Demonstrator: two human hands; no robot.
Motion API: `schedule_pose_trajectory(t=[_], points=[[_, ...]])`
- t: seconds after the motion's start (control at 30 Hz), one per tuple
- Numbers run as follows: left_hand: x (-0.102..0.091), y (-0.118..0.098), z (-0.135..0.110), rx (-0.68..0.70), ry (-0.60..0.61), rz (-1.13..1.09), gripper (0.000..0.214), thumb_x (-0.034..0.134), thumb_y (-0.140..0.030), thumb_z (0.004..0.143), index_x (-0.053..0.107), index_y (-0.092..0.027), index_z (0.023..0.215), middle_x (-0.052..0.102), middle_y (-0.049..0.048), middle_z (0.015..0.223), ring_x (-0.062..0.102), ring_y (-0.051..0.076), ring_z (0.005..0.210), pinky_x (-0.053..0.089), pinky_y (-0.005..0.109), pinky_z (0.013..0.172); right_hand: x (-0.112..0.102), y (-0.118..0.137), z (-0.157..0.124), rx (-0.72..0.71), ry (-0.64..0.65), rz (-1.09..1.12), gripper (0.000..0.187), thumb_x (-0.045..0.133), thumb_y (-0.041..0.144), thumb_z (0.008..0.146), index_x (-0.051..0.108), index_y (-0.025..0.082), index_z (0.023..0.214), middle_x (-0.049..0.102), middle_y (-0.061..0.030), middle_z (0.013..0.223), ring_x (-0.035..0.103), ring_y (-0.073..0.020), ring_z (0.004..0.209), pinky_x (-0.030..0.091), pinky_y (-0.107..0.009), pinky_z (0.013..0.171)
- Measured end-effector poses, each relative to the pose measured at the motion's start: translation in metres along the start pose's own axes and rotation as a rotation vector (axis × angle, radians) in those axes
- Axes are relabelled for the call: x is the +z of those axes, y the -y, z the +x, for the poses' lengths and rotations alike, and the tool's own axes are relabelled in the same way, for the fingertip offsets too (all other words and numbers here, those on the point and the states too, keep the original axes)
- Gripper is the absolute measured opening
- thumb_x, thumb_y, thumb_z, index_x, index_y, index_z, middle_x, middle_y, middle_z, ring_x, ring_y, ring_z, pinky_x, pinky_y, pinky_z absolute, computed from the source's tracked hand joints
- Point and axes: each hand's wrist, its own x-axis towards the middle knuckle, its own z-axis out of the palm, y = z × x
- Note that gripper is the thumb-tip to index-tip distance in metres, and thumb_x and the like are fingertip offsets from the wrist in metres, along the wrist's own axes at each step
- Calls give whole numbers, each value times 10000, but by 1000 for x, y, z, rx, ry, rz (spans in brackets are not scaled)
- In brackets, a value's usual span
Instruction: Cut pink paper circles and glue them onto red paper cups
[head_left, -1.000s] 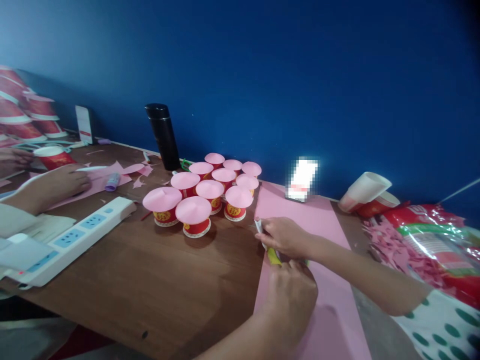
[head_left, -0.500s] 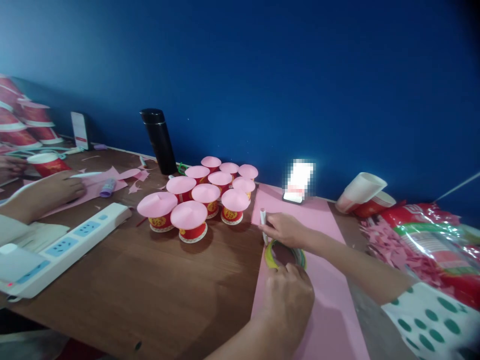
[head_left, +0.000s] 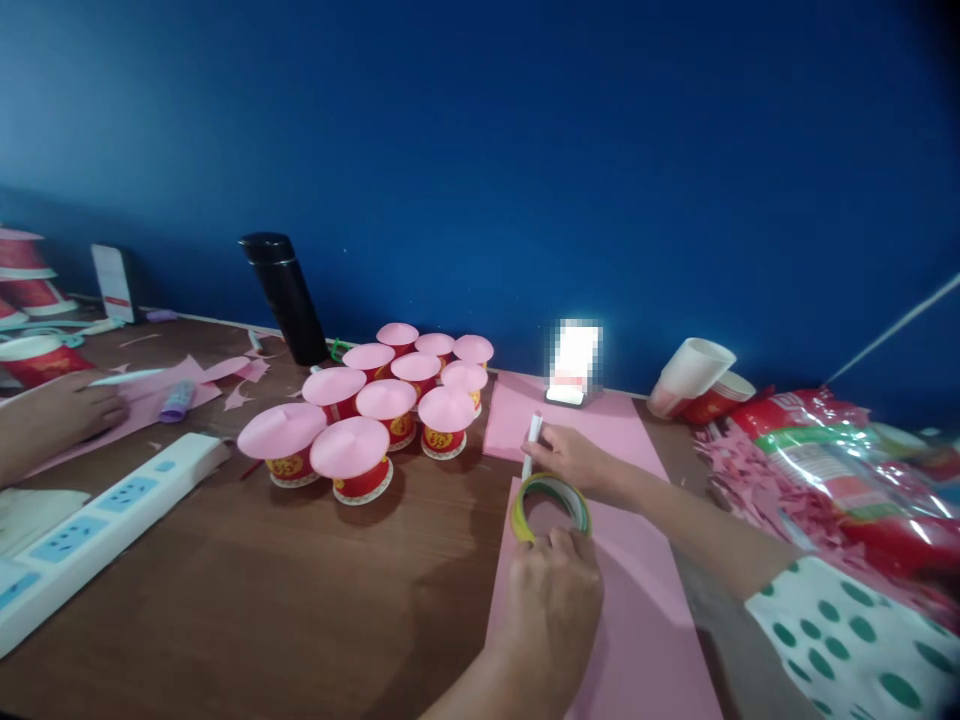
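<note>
A yellow-green tape roll (head_left: 550, 504) lies flat on a pink paper sheet (head_left: 637, 620). My left hand (head_left: 551, 605) is closed and presses the roll's near rim against the paper. My right hand (head_left: 577, 460) grips a white pen (head_left: 531, 443), held upright with its tip at the roll's far-left rim. A second pink sheet (head_left: 517, 420) lies behind the first one. Several red paper cups with pink cone lids (head_left: 375, 410) stand in a group to the left of the sheets.
A black flask (head_left: 283, 297) stands by the blue wall. A white power strip (head_left: 90, 520) lies at the left. Another person's hand (head_left: 56, 415) rests on pink paper there. Stacked paper cups (head_left: 694, 375), pink scraps and a plastic bag (head_left: 840, 470) lie at the right.
The view has swung right. The tape roll, earlier mostly hidden under my hands, now lies in full view on the sheet. My right hand has raised the pen upright at its rim.
</note>
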Motion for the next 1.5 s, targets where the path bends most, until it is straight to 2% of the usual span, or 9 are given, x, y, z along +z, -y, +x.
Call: schedule_pose_trajectory(t=[0.27, 0.5, 0.73, 0.83, 0.93, 1.13, 1.3, 1.5], points=[[4, 1, 0, -6, -27, 6, 145, 467, -131, 821, 611, -143, 828, 591, 55, 676, 613, 193, 586, 470, 291, 498, 4, -17, -12, -36, -84, 170, 311, 401, 382, 877, 525, 157, 703, 576, -7, 654, 518, -132, 613, 352, -241, 571], [-1, 2, 0, 8, 28, 30, 192, 454, -75, 802, 607, -156, 886, 605, 55, 691, 618, 209, 580, 493, 314, 492, 3, -28, -22, -58, -136, 232, 280, 426, 342, 870, 510, 159, 676, 551, 10, 620, 509, -117, 586, 365, -227, 571], [-4, 3, 1, 23, 82, 37, 246, 420, -66, 822, 620, -168, 922, 600, 68, 711, 626, 207, 636, 496, 314, 540, 4, -37, -39, 8, -170, 299, 326, 414, 397, 878, 553, 147, 720, 548, 15, 596, 487, -103, 534, 365, -215, 527], [-4, 3, 2, 13, 106, 40, 264, 405, -72, 837, 625, -180, 937, 614, 72, 736, 634, 206, 651, 499, 314, 559, 5, -41, -49, 33, -189, 356, 331, 401, 395, 881, 557, 145, 730, 570, 4, 616, 504, -107, 543, 382, -214, 525], [-4, 3, 2, 2, 103, 50, 278, 371, -113, 868, 627, -192, 943, 623, 68, 746, 636, 211, 648, 499, 323, 567, 5, -42, -61, 32, -231, 394, 293, 405, 368, 881, 555, 151, 753, 608, -12, 671, 557, -125, 611, 418, -224, 587], [-5, 3, 3, -19, 123, 58, 273, 366, -178, 887, 631, -211, 940, 640, 64, 778, 638, 201, 677, 471, 285, 577, 6, -43, -88, 30, -386, 337, 231, 442, 316, 865, 568, 158, 754, 604, -13, 711, 561, -140, 695, 422, -247, 677], [-4, 3, 2, -17, 110, 74, 266, 365, -208, 892, 615, -225, 980, 643, 45, 795, 634, 192, 693, 439, 269, 572, 14, -42, -112, 89, -446, 371, 170, 476, 285, 839, 574, 152, 802, 590, -6, 708, 529, -127, 653, 403, -229, 615], [-8, 2, 3, -34, 138, 75, 291, 329, -269, 905, 613, -223, 952, 639, 47, 841, 632, 200, 713, 416, 269, 557, 20, -29, -137, 150, -496, 369, 146, 483, 269, 825, 564, 162, 766, 566, 20, 649, 485, -104, 579, 351, -203, 539]])
